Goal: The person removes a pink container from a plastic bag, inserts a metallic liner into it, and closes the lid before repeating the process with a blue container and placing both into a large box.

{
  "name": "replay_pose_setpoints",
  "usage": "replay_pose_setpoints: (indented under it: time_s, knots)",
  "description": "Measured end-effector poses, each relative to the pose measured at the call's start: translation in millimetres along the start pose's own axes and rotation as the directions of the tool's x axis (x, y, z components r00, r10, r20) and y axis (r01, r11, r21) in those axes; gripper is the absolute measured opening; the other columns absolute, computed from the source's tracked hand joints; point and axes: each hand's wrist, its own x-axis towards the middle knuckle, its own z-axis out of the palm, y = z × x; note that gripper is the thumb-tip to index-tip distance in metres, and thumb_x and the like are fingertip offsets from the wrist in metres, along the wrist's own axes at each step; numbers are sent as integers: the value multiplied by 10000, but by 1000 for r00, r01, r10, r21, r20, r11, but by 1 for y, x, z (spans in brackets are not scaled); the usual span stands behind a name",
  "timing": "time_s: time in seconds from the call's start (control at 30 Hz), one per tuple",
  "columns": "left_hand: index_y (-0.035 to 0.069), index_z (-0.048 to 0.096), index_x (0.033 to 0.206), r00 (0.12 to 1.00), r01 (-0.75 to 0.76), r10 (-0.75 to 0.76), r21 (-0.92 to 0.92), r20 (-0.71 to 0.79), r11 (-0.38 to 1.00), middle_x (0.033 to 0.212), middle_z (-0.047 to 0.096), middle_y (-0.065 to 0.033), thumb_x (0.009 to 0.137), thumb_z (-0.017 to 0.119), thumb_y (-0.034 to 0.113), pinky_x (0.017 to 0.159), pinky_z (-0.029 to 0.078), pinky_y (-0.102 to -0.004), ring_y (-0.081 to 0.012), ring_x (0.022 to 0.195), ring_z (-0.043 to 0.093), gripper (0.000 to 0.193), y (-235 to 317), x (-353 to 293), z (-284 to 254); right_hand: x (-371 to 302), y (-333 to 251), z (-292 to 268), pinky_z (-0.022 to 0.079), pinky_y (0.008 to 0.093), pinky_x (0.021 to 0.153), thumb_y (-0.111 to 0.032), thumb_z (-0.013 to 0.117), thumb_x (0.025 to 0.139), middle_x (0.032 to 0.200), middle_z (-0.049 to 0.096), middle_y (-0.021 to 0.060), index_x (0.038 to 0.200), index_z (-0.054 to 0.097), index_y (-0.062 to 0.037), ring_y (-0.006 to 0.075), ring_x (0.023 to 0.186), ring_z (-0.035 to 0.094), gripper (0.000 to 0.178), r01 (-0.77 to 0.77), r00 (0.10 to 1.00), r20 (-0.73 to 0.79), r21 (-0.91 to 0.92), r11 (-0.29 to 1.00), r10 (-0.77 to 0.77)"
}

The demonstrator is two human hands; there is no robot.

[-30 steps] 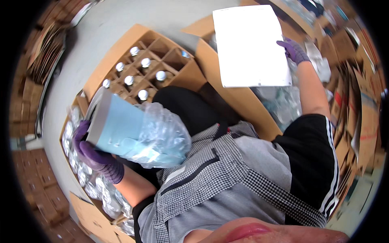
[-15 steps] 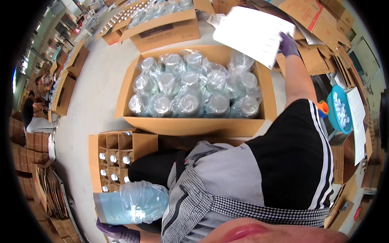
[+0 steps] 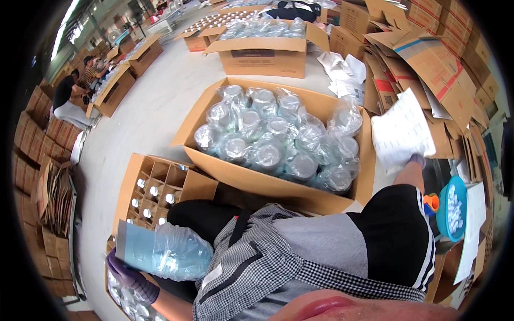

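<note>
Closest to the camera, at lower left, the left hand [image 3: 127, 275] in a purple glove has its fingers clenched around the end of a plastic-wrapped bundle [image 3: 163, 251], pale blue and crinkly, held against the person's dark lap. Just behind it sits a divided carton [image 3: 155, 187] with white-capped bottles standing in its cells. On the right, the right hand [image 3: 415, 160], also gloved, is stretched out at arm's length with its fingers grasping a white sheet [image 3: 401, 131]. Near it, a blue bowl [image 3: 451, 206] holds small white caps. Beyond the lap, a large open carton [image 3: 278, 134] is packed with bagged jars. Farther off on the floor are more cartons, flattened cardboard and other people crouching at work. The bundle's slick wrap is gripped only at one end, so it could slide free and drop.
</note>
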Motion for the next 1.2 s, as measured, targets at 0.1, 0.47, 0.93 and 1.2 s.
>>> replay_pose_setpoints:
  time_s: [0.1, 0.47, 0.93, 1.2]
  knots:
    - [-8, 641, 1041, 1000, 13, -13, 9, 2, 1000, 989, 610, -83, 1074, 429, 346, 873, 459, -351, -197, 923, 570, 414, -4, 0, -5, -23, 7, 15, 530, 444, 938, -250, 677, 889, 1142, 719, 160, 1161, 704, -66, 351, 1108, 661, 329, -63, 998, 1, 16, 998, 63]
    - [-37, 649, 1032, 999, -33, 31, 51, 25, 998, 982, 613, -92, 1063, 425, 278, 924, 437, -358, -219, 940, 571, 387, -19, 12, 7, -75, 22, 32, 523, 431, 942, -259, 651, 909, 1146, 712, 163, 1171, 691, -54, 350, 1099, 659, 335, -173, 981, -64, 128, 977, 182]
    - [-19, 661, 1007, 1000, 9, -9, -42, -12, 999, 956, 645, -70, 1051, 506, 285, 866, 457, -329, -169, 894, 578, 344, -52, 24, 8, -336, -340, -50, 553, 356, 850, -127, 654, 926, 1039, 727, 141, 1129, 684, -25, 231, 942, 709, 229, 932, 204, -721, 350, -93, -662]
    - [7, 642, 921, 987, 123, -131, -87, -93, 989, 843, 581, -34, 1038, 521, 331, 750, 430, -291, -126, 792, 513, 365, -61, 11, 14, -605, -373, -34, 527, 451, 747, -247, 659, 900, 895, 630, 130, 1012, 681, -113, 355, 847, 653, 176, 602, -682, -283, 307, -738, -674]
